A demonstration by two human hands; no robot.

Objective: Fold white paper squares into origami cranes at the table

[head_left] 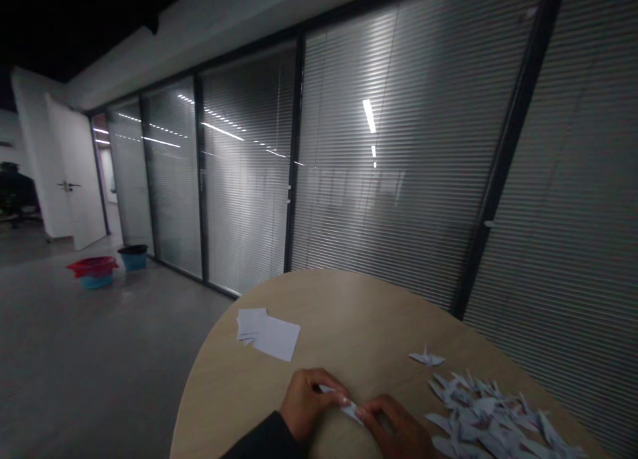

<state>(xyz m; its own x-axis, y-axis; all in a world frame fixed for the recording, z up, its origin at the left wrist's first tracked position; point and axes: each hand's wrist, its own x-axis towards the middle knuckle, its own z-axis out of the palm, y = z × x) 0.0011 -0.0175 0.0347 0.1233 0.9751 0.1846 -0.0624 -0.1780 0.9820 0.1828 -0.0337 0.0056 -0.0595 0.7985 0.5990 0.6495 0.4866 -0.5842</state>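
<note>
A small folded strip of white paper (351, 412) is held between my two hands, low over the front of the round table. My left hand (310, 399) pinches its left part between thumb and fingers. At its right end, my right hand (393, 427) grips the paper with the fingertips. Parts of the paper are hidden behind my fingers. To the right lies a heap of folded white paper cranes (486, 412), and a single paper crane (426, 358) rests just beyond it. Square white paper sheets (276, 338) lie loosely overlapped on the left, beyond my left hand.
The pale wooden table (343, 293) has a curved edge near a glass partition with blinds (399, 200). On the floor at left stand a bin with a red liner (94, 268) and a bin with a black liner (133, 256). An open white door (77, 173) is farther back.
</note>
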